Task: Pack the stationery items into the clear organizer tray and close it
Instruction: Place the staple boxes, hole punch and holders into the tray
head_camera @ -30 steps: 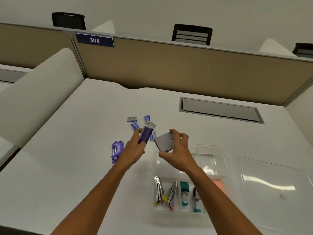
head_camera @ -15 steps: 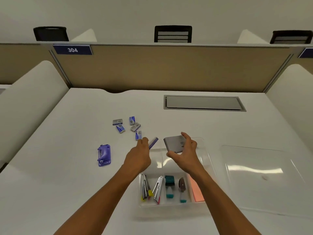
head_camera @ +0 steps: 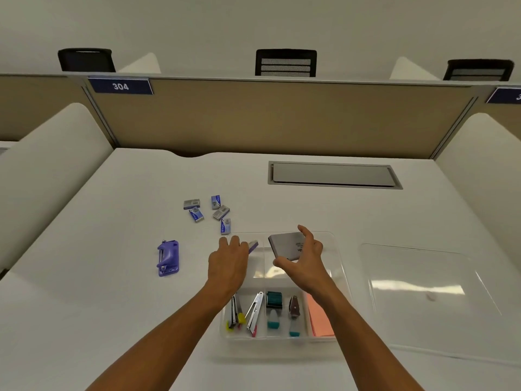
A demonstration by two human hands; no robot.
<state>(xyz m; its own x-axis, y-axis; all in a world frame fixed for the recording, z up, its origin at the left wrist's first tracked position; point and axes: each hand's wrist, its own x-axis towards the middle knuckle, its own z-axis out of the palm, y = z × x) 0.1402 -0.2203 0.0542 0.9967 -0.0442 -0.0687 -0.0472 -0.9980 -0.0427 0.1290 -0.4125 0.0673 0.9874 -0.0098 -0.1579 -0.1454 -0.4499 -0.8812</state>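
Observation:
The clear organizer tray (head_camera: 337,244) lies on the white desk in front of me. My left hand (head_camera: 228,261) holds a small purple box (head_camera: 253,246) over the tray's far left compartment. My right hand (head_camera: 303,256) grips a flat grey box (head_camera: 284,244) between thumb and fingers above the far right compartment. The near compartments hold staplers (head_camera: 253,310), a teal item (head_camera: 274,303), another tool (head_camera: 293,309) and orange paper (head_camera: 320,317). The clear lid (head_camera: 423,292) lies flat to the right of the tray.
Several small staple boxes (head_camera: 218,208) lie scattered beyond the tray to the left. A purple hole punch (head_camera: 168,258) sits at the left. A grey cable hatch (head_camera: 332,174) is set in the desk at the back, before the tan partition (head_camera: 282,117).
Both hands have come down and forward from above the desk to just over the tray's far compartments, still holding the purple box and the grey box.

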